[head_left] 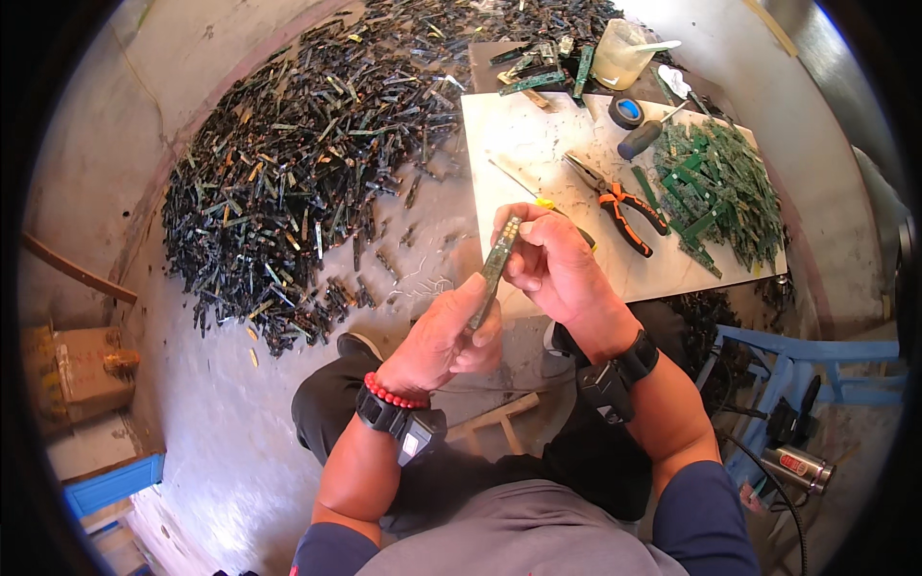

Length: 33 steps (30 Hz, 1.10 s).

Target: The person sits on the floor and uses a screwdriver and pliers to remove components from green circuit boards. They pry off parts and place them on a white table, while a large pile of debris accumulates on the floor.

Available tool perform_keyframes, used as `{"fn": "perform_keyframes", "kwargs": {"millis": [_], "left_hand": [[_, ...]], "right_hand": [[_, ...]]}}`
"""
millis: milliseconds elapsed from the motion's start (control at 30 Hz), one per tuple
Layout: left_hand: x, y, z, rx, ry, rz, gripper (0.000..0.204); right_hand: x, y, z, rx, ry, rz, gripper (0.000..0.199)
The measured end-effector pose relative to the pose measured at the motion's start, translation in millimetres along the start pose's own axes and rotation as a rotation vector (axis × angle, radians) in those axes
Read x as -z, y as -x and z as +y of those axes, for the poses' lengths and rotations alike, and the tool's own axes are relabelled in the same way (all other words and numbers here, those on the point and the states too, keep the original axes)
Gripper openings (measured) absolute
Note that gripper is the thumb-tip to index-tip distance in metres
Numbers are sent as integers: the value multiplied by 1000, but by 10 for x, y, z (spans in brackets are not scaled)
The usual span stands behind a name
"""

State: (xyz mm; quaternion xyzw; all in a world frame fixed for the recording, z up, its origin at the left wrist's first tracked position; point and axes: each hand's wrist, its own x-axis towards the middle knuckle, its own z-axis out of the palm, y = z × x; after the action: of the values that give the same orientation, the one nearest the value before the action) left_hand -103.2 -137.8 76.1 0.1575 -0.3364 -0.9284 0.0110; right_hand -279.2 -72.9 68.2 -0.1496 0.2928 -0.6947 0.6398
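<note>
Concrete floor (pixel 221 422) fills the background, seen from above by a seated person. At far left, a large dark heap of narrow circuit strips (pixel 298 163) spreads across it. Centre: the left hand (pixel 444 338) and right hand (pixel 549 257) share one narrow green circuit strip (pixel 497 267), held upright in the air above the lap, just in front of the white desk (pixel 523 144). The left grip is pressed together on the strip's lower end, thumb against curled fingers; the right grip pinches the upper end, and what the fingertips do there is probably a prying or peeling action, though the view is too small to be sure. Right: orange-handled pliers (pixel 624 206), a screwdriver (pixel 645 134), a roll of tape (pixel 626 110), a plastic jug (pixel 619 53) and a pile of green boards (pixel 720 187) lie on the desk. Good practice, as judged here: keep the lower pinch firm so the strip cannot twist, work the upper end with short controlled pulls, and hold the strip clear of the sorted pile.
</note>
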Motion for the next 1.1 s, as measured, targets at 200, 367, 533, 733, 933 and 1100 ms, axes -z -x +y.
{"fn": "perform_keyframes", "kwargs": {"millis": [200,367,533,733,933,1100], "left_hand": [[-31,26,16,58,13,22,55],[31,40,3,14,130,37,55],[-3,14,-24,17,153,-87,54],[-26,-42,-27,46,211,119,54],[31,-122,10,-34,67,330,55],[26,-173,20,-93,-164,576,54]], "right_hand": [[-123,38,61,-7,-55,93,18],[-252,53,3,2,41,177,15],[-91,17,102,-18,-47,97,21],[-74,22,59,88,142,192,21],[-45,4,1,163,367,250,22],[-71,37,-35,167,351,334,19]]}}
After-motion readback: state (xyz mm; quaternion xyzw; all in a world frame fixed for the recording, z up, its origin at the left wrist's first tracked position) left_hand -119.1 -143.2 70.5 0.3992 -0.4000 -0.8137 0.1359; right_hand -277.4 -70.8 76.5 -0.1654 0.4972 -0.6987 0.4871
